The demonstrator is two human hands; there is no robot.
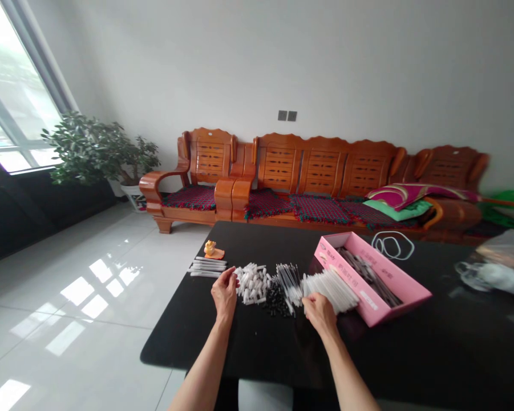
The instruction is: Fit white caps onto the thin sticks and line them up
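Note:
My left hand (225, 292) is at the left edge of a pile of short white cap-like pieces (253, 284), its fingers curled together; whatever lies between them is too small to make out. My right hand (320, 311) is closed at the near end of a stack of translucent white tubes (331, 290), and its fingertips hide what they grip. Between the hands lie thin pen refills (288, 279) with dark ends and a heap of tiny black pieces (277, 299). Several whitish pen-like sticks (207, 266) rest side by side beyond my left hand.
A pink box (393, 274) holding dark rods stands right of the tubes on the black table (188, 331). A small yellow figurine (211, 248) sits at the far left corner. A white cord (393, 244) and plastic bags (507, 260) lie rightward. Wooden seats (278, 162) stand behind.

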